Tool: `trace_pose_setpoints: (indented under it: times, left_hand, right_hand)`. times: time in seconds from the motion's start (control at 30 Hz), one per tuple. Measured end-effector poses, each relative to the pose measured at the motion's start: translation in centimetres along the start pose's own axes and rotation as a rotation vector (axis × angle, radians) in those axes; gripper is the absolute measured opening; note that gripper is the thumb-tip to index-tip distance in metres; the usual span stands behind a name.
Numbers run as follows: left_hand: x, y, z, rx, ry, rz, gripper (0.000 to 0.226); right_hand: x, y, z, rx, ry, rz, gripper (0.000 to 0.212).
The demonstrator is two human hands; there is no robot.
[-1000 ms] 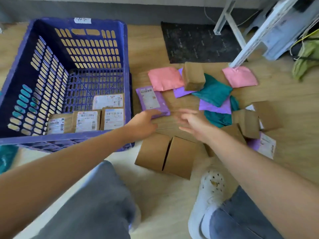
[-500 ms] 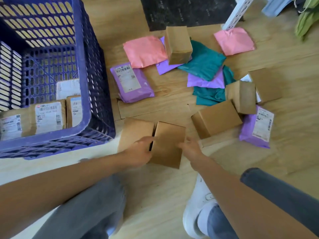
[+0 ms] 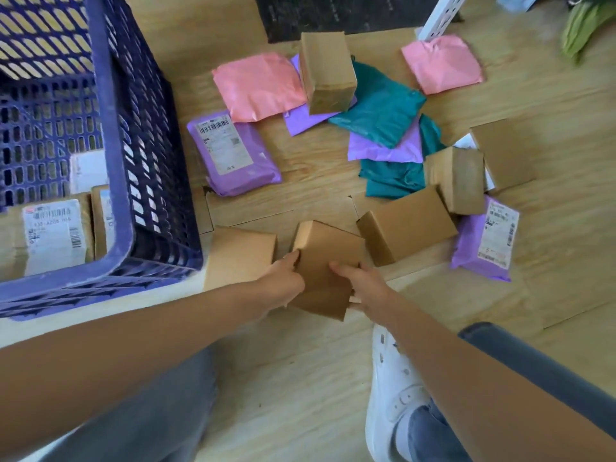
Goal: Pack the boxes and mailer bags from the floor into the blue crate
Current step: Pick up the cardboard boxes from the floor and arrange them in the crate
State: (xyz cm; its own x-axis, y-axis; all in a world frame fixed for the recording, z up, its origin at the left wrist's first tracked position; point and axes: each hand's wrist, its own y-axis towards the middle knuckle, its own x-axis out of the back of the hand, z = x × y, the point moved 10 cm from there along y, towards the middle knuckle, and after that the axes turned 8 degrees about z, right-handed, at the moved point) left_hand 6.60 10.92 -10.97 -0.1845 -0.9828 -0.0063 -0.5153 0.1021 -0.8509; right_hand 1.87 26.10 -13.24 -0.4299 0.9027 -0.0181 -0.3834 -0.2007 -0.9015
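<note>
Both hands grip one brown cardboard box point(image 3: 328, 261) near the middle of the wooden floor point(image 3: 300, 361). The left hand point(image 3: 283, 281) presses against the box's left side with its fingers point(image 3: 293, 258) curled around that edge, and the right hand point(image 3: 363, 288) holds the near right corner, its fingers point(image 3: 343, 270) laid across the top face. The box sits tilted, its near end over the floor. Just to its left lies a second brown box point(image 3: 240, 258), touching the near right corner of the blue crate point(image 3: 143, 181). The crate stands at the left and already holds several labelled boxes point(image 3: 50, 235) on its bottom. To the right of the held box lies a wider brown box point(image 3: 410, 225), and further right a small brown box point(image 3: 461, 181) leans beside another one point(image 3: 506, 158). A purple mailer bag with a label point(image 3: 233, 155) lies beside the crate's right wall. Farther off are a pink bag point(image 3: 260, 86), an upright brown box point(image 3: 328, 71), teal bags point(image 3: 383, 111), a plain purple bag point(image 3: 390, 148) and a second pink bag point(image 3: 443, 63). Another labelled purple bag point(image 3: 486, 241) lies at the right. A white shoe point(image 3: 393, 388) shows near the right forearm, and a dark mat point(image 3: 333, 11) lies at the far edge.
</note>
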Motion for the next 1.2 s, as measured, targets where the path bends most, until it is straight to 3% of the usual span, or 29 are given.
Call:
trace_pose_setpoints:
  times: [0.23,0.43,0.6,0.67,0.73,0.83,0.9,0.97,1.03,1.13,1.2]
  left_hand:
    - [2.0,-5.1,-10.1,-0.339,0.453,-0.202,0.059]
    - [5.7,-10.9,-15.6,-0.59,0.407,-0.271,0.051]
    - [11.8,-16.5,-17.5,-0.649,0.1,-0.378,0.089]
    - [14.6,-18.2,-17.2,-0.602,0.003,-0.418,0.094]
    - [17.1,-20.3,-16.5,-0.58,-0.068,-0.44,0.088]
    - [19.9,-23.8,-15.6,-0.644,-0.237,-0.376,0.072]
    - [21.4,-26.0,-14.8,-0.699,-0.318,-0.328,0.044]
    - [23.2,-27.4,-13.4,-0.719,-0.334,-0.356,0.036]
    - [24.6,-27.5,-11.3,-0.675,-0.378,-0.346,0.054]
    - [24.9,-26.4,-7.8,-0.547,-0.505,-0.192,0.092]
    - [25.6,-26.7,-7.0,-0.59,-0.59,-0.113,0.083]
  right_hand:
    - [0.3,-4.2,8.1,0.094,0.203,-0.004,0.053]
    - [-2.5,-9.5,16.5,0.314,0.265,0.053,0.048]
    - [-8.1,-13.6,22.5,0.484,0.191,0.187,0.03]
    - [-10.8,-15.0,24.0,0.482,0.062,0.219,0.045]
    - [-13.2,-16.1,25.1,0.481,-0.041,0.229,0.066]
    - [-16.6,-18.3,26.7,0.521,-0.068,0.255,0.08]
    - [-18.6,-19.3,27.4,0.546,0.018,0.302,0.072]
    - [-21.1,-20.5,28.0,0.568,0.125,0.426,0.061]
    - [-23.7,-21.7,28.3,0.564,0.172,0.531,0.06]
    - [-26.9,-22.5,28.4,0.511,0.201,0.57,0.055]
    - [-28.7,-22.5,28.4,0.498,0.193,0.563,0.05]
